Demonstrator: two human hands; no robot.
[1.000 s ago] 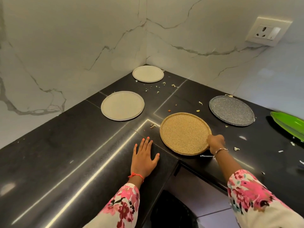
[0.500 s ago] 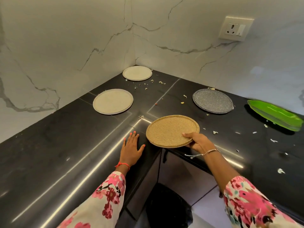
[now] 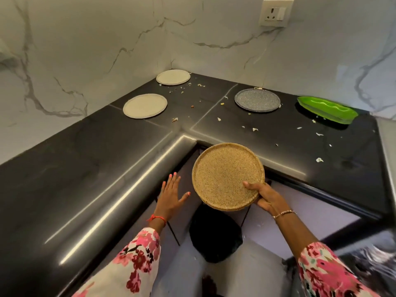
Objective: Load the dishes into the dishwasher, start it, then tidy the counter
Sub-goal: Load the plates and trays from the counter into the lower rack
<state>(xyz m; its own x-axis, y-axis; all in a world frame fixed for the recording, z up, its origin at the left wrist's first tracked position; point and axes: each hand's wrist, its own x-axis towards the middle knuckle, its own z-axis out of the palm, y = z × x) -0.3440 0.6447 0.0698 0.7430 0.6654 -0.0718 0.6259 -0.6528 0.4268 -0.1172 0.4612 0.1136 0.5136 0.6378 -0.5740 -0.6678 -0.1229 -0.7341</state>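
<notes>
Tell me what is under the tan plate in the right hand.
The tan plate, held by the right hand, hangs over a black object lower down; the plate covers its top part.

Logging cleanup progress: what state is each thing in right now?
Tan plate: held off the counter, by its rim.
Right hand: grips tan plate.
Left hand: open, holds nothing.
Near cream plate: flat on counter.
Far cream plate: flat on counter.
Grey plate: flat on counter.
Green tray: on counter.
Counter: strewn with scraps.

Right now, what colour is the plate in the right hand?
The plate is speckled tan; head view.
</notes>
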